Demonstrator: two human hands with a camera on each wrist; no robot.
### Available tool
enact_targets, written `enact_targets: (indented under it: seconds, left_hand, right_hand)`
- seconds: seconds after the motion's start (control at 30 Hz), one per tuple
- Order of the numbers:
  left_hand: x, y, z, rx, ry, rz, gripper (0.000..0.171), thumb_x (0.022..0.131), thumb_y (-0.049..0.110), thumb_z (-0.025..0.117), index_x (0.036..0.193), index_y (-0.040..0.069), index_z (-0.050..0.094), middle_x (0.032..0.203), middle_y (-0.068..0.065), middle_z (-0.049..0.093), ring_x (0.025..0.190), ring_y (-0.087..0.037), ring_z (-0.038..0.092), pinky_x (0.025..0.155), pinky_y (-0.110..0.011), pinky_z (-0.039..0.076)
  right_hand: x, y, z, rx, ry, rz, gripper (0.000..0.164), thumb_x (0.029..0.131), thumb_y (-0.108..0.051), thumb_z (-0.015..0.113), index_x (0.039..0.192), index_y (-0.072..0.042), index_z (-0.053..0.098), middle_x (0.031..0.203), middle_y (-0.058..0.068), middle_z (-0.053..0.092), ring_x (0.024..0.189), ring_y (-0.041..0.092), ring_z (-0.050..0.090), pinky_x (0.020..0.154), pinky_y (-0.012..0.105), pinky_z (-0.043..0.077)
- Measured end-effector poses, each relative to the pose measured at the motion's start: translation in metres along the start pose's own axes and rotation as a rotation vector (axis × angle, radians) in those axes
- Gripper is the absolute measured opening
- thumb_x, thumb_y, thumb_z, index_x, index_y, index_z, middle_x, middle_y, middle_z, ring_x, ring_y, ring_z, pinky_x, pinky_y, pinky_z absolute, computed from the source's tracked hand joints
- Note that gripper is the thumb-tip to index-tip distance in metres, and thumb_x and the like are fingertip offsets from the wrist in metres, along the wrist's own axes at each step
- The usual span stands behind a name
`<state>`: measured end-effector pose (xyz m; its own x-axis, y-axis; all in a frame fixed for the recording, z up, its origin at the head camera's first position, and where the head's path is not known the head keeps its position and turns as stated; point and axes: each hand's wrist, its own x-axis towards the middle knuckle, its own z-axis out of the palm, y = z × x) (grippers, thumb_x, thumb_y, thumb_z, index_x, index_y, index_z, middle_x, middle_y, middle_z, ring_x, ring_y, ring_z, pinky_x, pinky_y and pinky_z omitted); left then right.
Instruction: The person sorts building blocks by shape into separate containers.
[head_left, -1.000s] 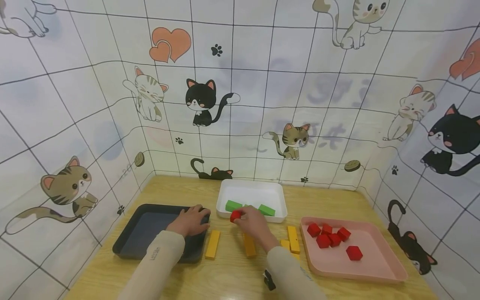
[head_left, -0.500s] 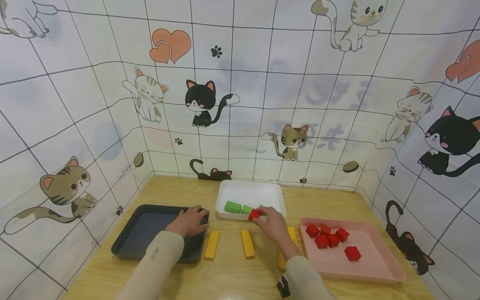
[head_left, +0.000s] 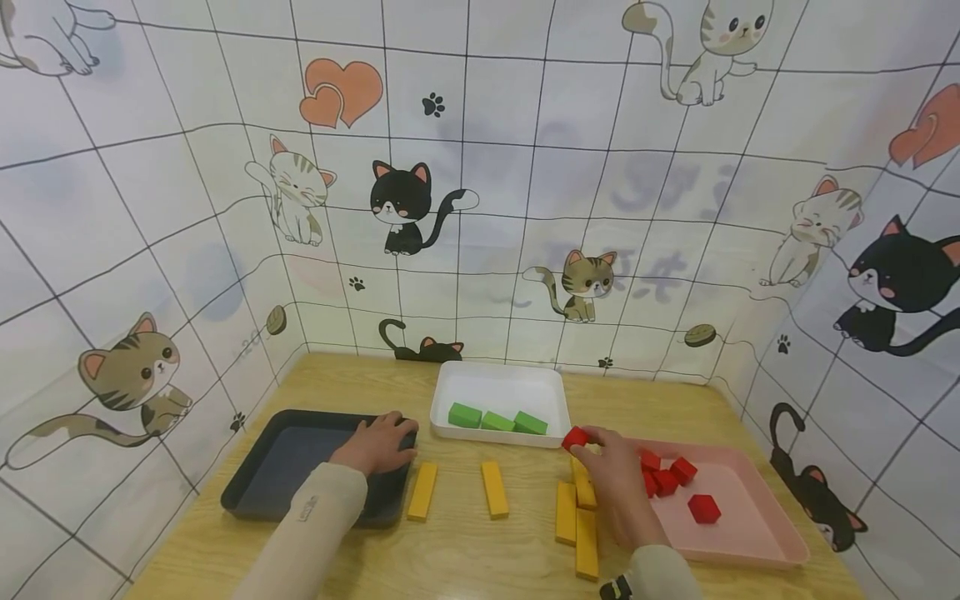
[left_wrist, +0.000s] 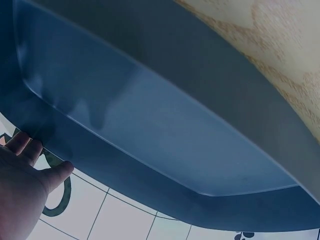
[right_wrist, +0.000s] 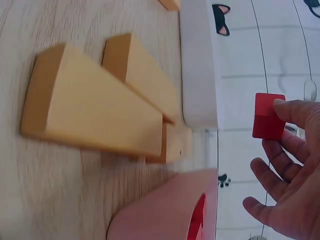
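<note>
With 12 o'clock at the far edge of the desk, the right hand pinches a red cube between thumb and fingers, raised above the desk toward 2 o'clock, between the white and pink trays. The left hand, fingers loosely extended, rests on the rim of the dark tray at 9 o'clock. The white tray at 12 o'clock holds three green blocks; the pink tray at 3 o'clock holds more red cubes, partly hidden by the right hand. Three bunched yellow blocks lie toward 4 o'clock.
</note>
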<state>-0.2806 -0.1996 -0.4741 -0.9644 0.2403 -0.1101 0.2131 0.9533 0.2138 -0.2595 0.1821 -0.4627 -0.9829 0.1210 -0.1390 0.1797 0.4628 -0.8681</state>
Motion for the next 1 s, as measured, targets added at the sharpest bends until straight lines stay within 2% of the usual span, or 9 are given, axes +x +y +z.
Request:
enact_targets:
  seconds: [0.07,0.13,0.27,0.47,0.6,0.83,1.0]
  left_hand:
    - [-0.001,0.0,0.0,0.004,0.004,0.004,0.047,0.097,0.036,0.063,0.14,0.019,0.054,0.15,-0.019,0.04,0.138,-0.04,0.037,0.106,-0.07,0.026]
    - [-0.002,0.0,0.0,0.005,0.007,0.008,0.047,0.097,0.036,0.064,0.14,0.019,0.054,0.149,-0.019,0.04,0.138,-0.04,0.038,0.106,-0.071,0.026]
    - [-0.003,0.0,0.0,0.002,0.01,0.012,0.047,0.097,0.036,0.064,0.139,0.019,0.054,0.149,-0.019,0.04,0.138,-0.04,0.038,0.106,-0.071,0.026]
    - [-0.002,0.001,-0.001,-0.015,0.001,0.011,0.047,0.097,0.035,0.064,0.14,0.018,0.054,0.15,-0.019,0.039,0.139,-0.041,0.036,0.106,-0.071,0.025]
    - [-0.001,0.001,-0.001,-0.021,-0.002,0.017,0.047,0.098,0.035,0.063,0.141,0.018,0.053,0.151,-0.02,0.038,0.139,-0.041,0.035,0.107,-0.071,0.024]
    - [0.0,0.001,-0.001,-0.022,-0.013,0.006,0.048,0.098,0.035,0.063,0.141,0.017,0.053,0.151,-0.02,0.037,0.139,-0.041,0.035,0.107,-0.071,0.024]
    - [0.001,-0.001,0.0,-0.022,-0.015,0.004,0.049,0.098,0.036,0.063,0.142,0.018,0.053,0.152,-0.02,0.037,0.14,-0.042,0.034,0.107,-0.071,0.023]
  right_hand:
    - [-0.002,0.005,-0.01,0.026,0.004,0.04,0.057,0.097,-0.03,0.065,0.148,-0.015,0.044,0.145,0.012,0.044,0.125,0.034,0.044,0.104,0.053,0.043]
    - [-0.002,0.011,-0.02,-0.023,0.018,0.016,0.058,0.098,-0.028,0.065,0.149,-0.012,0.043,0.143,0.015,0.047,0.121,0.034,0.048,0.103,0.053,0.044]
    - [-0.003,0.024,-0.038,-0.225,0.072,-0.08,0.057,0.098,-0.029,0.065,0.146,-0.003,0.047,0.138,0.022,0.052,0.118,0.038,0.051,0.101,0.056,0.044]
    - [-0.007,0.043,-0.054,-0.316,0.127,-0.105,0.053,0.096,-0.026,0.066,0.14,-0.001,0.052,0.133,0.024,0.056,0.114,0.038,0.052,0.099,0.056,0.046]
    - [-0.01,0.052,-0.059,-0.332,0.119,-0.059,0.056,0.096,-0.028,0.067,0.14,0.003,0.051,0.134,0.026,0.054,0.113,0.04,0.051,0.101,0.059,0.041]
    - [-0.01,0.063,-0.06,-0.294,0.103,0.099,0.062,0.095,-0.031,0.067,0.142,0.004,0.046,0.137,0.028,0.048,0.116,0.043,0.046,0.104,0.063,0.036]
    - [-0.011,0.067,-0.058,-0.304,0.097,0.11,0.066,0.095,-0.034,0.068,0.144,0.004,0.044,0.139,0.028,0.048,0.12,0.044,0.046,0.105,0.063,0.036]
